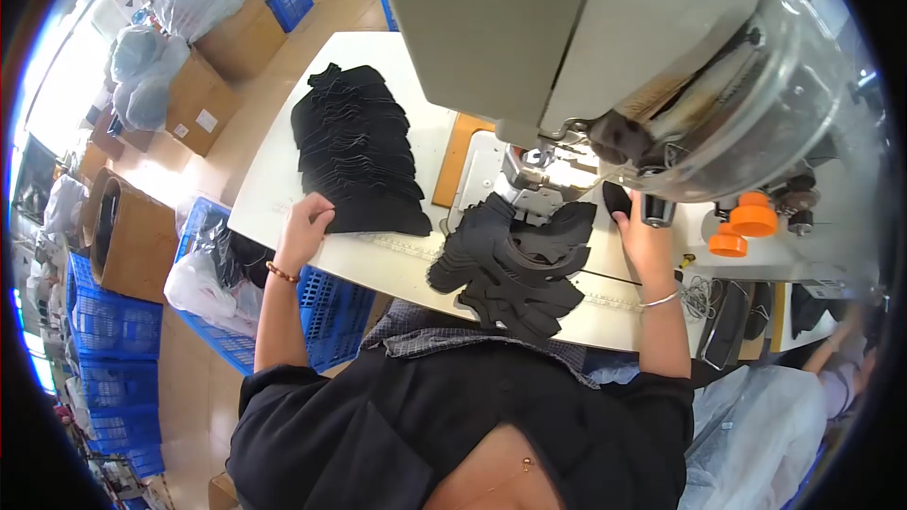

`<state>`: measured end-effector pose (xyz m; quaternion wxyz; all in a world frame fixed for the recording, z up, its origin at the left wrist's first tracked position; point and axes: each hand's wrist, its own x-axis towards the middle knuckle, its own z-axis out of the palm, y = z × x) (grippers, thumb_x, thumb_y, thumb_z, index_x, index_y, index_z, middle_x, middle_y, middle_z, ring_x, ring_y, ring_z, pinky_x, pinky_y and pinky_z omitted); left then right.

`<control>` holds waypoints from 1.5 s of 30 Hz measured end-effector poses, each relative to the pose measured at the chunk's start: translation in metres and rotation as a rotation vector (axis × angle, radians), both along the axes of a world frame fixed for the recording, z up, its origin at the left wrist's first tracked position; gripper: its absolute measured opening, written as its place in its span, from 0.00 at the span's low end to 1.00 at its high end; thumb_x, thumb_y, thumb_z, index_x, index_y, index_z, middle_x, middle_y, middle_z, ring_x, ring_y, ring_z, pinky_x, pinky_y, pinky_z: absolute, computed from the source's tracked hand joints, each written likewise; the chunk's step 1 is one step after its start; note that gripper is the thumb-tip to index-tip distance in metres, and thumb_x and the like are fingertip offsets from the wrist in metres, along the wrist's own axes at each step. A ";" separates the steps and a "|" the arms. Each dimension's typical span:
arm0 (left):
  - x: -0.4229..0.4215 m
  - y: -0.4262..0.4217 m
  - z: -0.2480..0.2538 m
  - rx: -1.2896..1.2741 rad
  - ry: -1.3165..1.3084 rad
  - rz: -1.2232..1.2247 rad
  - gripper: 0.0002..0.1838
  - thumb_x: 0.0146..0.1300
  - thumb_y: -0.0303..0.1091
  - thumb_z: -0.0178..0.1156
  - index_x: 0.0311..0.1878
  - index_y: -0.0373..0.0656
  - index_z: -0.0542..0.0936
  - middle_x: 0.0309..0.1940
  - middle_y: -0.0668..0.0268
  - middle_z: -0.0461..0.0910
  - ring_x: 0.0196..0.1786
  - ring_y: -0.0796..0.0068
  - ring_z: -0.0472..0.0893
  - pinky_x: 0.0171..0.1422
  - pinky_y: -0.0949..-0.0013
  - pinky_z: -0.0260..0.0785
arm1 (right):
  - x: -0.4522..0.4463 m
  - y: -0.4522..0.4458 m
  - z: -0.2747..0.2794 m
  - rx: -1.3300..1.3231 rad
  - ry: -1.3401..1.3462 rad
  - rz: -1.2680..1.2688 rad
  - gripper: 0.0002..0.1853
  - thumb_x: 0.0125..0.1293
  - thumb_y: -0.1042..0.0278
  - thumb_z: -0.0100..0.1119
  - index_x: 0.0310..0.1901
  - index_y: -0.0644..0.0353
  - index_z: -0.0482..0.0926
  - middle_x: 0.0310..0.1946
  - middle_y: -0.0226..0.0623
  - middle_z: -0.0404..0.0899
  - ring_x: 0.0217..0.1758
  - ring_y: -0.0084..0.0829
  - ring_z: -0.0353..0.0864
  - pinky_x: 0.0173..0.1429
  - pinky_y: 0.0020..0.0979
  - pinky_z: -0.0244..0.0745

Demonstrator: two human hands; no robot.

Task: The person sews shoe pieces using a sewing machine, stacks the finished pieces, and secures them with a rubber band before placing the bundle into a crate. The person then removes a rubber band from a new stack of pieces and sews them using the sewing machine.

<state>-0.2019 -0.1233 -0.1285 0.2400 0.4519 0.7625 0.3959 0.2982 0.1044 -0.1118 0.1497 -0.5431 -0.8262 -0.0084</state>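
A person sits at a white table (269,194). The left hand (304,227), fingers curled, is at the near left corner of a stack of black cloth pieces (354,151); whether it pinches any is unclear. The overlapping stack lies just beyond and rightward of that hand, its long axis running away from the person, well apart from the right hand (646,238). That hand's thumb meets a small dark piece (616,196); its grip is hidden. Between the hands lies a black cloth heap (482,255), before a sewing machine (482,28).

Stack of pieces (357,146) on table (269,198), left of sewing machine (501,33), crates (115,321) farther left
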 end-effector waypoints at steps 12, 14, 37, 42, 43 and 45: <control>0.153 0.045 0.059 0.587 0.659 -0.682 0.12 0.49 0.26 0.68 0.39 0.43 0.83 0.42 0.60 0.80 0.48 0.59 0.80 0.50 0.59 0.74 | -0.004 -0.001 0.013 0.212 0.512 0.042 0.12 0.62 0.70 0.61 0.47 0.58 0.79 0.40 0.51 0.82 0.43 0.53 0.81 0.46 0.48 0.75; 0.176 0.056 0.062 0.597 0.784 -0.859 0.14 0.51 0.29 0.65 0.43 0.41 0.82 0.45 0.60 0.81 0.51 0.60 0.81 0.54 0.59 0.75 | -0.011 -0.018 0.047 0.215 0.611 0.084 0.07 0.64 0.74 0.55 0.43 0.62 0.77 0.36 0.52 0.80 0.37 0.48 0.80 0.42 0.41 0.75; 0.221 0.089 0.144 0.984 0.935 -0.549 0.14 0.43 0.18 0.67 0.37 0.36 0.82 0.35 0.59 0.81 0.33 0.61 0.83 0.36 0.66 0.77 | -0.058 -0.062 0.115 0.141 0.368 0.444 0.05 0.46 0.70 0.64 0.23 0.60 0.79 0.24 0.40 0.73 0.28 0.43 0.76 0.31 0.43 0.70; 0.230 0.096 0.152 0.888 0.907 -0.512 0.08 0.47 0.19 0.70 0.34 0.36 0.85 0.33 0.62 0.83 0.38 0.61 0.83 0.38 0.62 0.76 | -0.060 -0.063 0.117 0.225 0.576 0.524 0.06 0.51 0.68 0.66 0.23 0.58 0.80 0.22 0.37 0.75 0.27 0.41 0.78 0.30 0.41 0.71; 0.228 0.096 0.148 0.871 0.897 -0.494 0.09 0.46 0.19 0.70 0.33 0.35 0.85 0.32 0.62 0.83 0.37 0.61 0.83 0.39 0.59 0.76 | -0.058 -0.067 0.123 0.150 0.513 0.488 0.09 0.53 0.67 0.67 0.21 0.59 0.79 0.21 0.39 0.75 0.26 0.42 0.78 0.29 0.42 0.70; 0.226 0.094 0.150 0.924 0.905 -0.494 0.08 0.46 0.19 0.70 0.33 0.35 0.85 0.33 0.62 0.83 0.36 0.61 0.83 0.38 0.59 0.75 | -0.059 -0.061 0.112 0.184 0.493 0.480 0.10 0.53 0.67 0.68 0.21 0.60 0.79 0.20 0.40 0.75 0.25 0.43 0.78 0.28 0.42 0.70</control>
